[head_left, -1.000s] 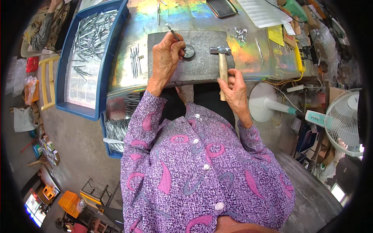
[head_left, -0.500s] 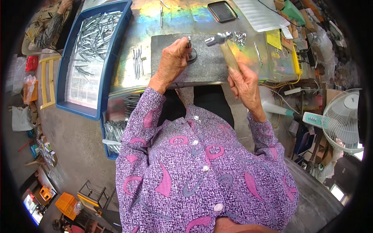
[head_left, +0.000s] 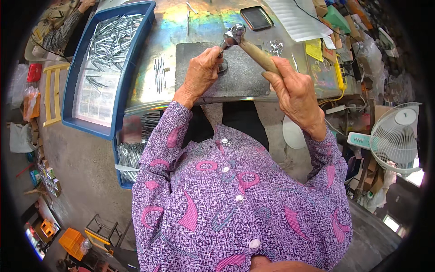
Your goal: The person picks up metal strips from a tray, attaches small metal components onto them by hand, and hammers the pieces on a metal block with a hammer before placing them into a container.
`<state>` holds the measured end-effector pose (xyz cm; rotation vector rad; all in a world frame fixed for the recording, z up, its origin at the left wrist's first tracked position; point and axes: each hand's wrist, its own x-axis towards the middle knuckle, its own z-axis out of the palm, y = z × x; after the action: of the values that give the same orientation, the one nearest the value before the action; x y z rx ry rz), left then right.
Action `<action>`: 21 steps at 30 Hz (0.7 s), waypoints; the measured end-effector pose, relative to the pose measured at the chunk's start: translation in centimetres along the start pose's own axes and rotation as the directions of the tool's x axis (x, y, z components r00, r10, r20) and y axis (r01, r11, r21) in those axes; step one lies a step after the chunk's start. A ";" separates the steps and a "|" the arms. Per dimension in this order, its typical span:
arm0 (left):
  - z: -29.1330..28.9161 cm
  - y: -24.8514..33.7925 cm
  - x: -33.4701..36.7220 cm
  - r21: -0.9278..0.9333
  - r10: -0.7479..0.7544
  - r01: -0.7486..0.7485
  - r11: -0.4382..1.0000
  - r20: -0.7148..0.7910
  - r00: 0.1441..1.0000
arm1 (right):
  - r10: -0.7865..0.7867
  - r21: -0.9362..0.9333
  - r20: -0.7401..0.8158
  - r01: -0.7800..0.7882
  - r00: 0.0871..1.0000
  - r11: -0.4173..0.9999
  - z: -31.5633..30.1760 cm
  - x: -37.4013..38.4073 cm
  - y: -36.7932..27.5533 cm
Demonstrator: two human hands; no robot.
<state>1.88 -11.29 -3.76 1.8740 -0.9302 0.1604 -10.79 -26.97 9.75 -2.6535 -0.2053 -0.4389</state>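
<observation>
My right hand (head_left: 297, 88) grips the wooden handle of a hammer (head_left: 257, 55). The shiny metal head hangs over the top of a short upright metal tool (head_left: 223, 49); whether the two touch I cannot tell. My left hand (head_left: 201, 72) is closed around that tool, its fingers hiding most of it. Just beside those fingers, a small round dark metal block (head_left: 223, 66) rests on a grey slab (head_left: 247, 81). Left of the slab, several thin metal rods (head_left: 159, 75) lie side by side. Small shiny metal pieces (head_left: 275, 47) are heaped past its right side.
A blue tray (head_left: 118, 97) of metal rods stands at the left, with another blue bin (head_left: 129, 158) below. A black tray (head_left: 257, 18) lies at the back. A yellow power strip (head_left: 340, 75) and a fan (head_left: 395, 136) are right. Another person's arm (head_left: 59, 34) shows far left.
The hammer has swung left, its head moving from right of my left hand to over the tool. My right hand has shifted slightly right, while my left has stayed nearly still.
</observation>
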 end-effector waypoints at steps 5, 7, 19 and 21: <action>0.0 0.0 0.0 0.021 0.009 -0.009 1.000 0.005 1.000 | 0.034 0.139 -0.142 -0.014 0.989 0.990 -3.4 1.0 -2.7; -0.2 0.2 0.0 -0.027 0.012 -0.013 1.000 -0.011 1.000 | 0.094 0.229 -0.252 -0.035 0.963 0.973 -3.8 0.2 -3.8; 0.0 -0.2 -0.2 -0.001 0.038 -0.038 0.999 -0.015 0.999 | 0.151 0.326 -0.190 -0.083 0.970 0.942 -3.0 0.9 -3.0; 0.1 -0.2 -0.1 0.014 0.045 -0.045 0.999 -0.010 0.999 | 0.153 0.347 -0.257 -0.056 0.954 0.936 -1.8 0.1 -2.5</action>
<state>1.91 -11.25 -4.00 1.8636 -0.9668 0.2040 -11.70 -25.51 12.38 -2.2248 -0.0425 -0.6729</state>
